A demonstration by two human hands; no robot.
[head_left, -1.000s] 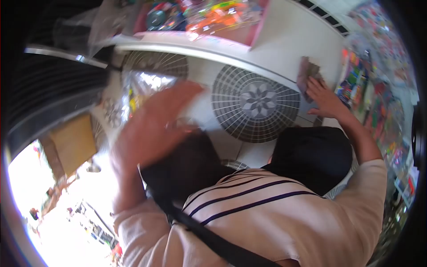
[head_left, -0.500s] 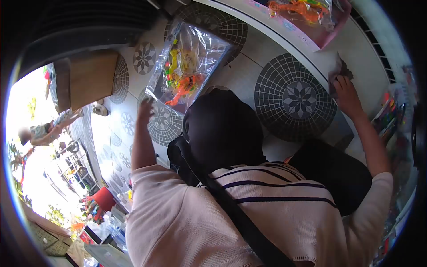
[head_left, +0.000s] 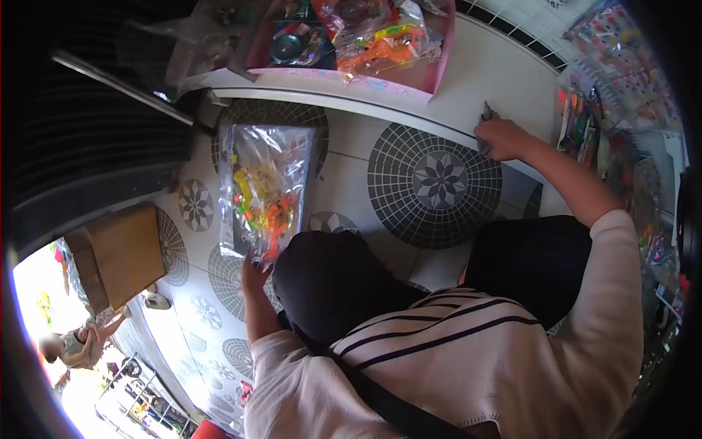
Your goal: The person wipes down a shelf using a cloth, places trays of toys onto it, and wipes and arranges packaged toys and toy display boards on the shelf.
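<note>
My left hand (head_left: 255, 276) is at the near edge of a clear plastic bag (head_left: 281, 146), its blurred fingers seeming to pinch the plastic. Inside the bag are yellow toy pieces (head_left: 252, 183) and an orange toy piece (head_left: 278, 218). On the right, my right hand (head_left: 504, 139) is closed round a crumpled dark grey cloth (head_left: 488, 113) at the edge of the white shelf (head_left: 468, 88). Part of the cloth is hidden by the hand.
A pink box (head_left: 431, 80) of bagged toys stands on the shelf. Patterned floor tiles (head_left: 439, 179) lie below. A cardboard box (head_left: 124, 249) is at the left, a person (head_left: 80, 347) beyond it. Packaged goods (head_left: 621, 58) hang at the right.
My left hand has come to the bag's near edge from beside it. My right hand has moved along the shelf's edge with the cloth. The view has turned, showing more of the pink box.
</note>
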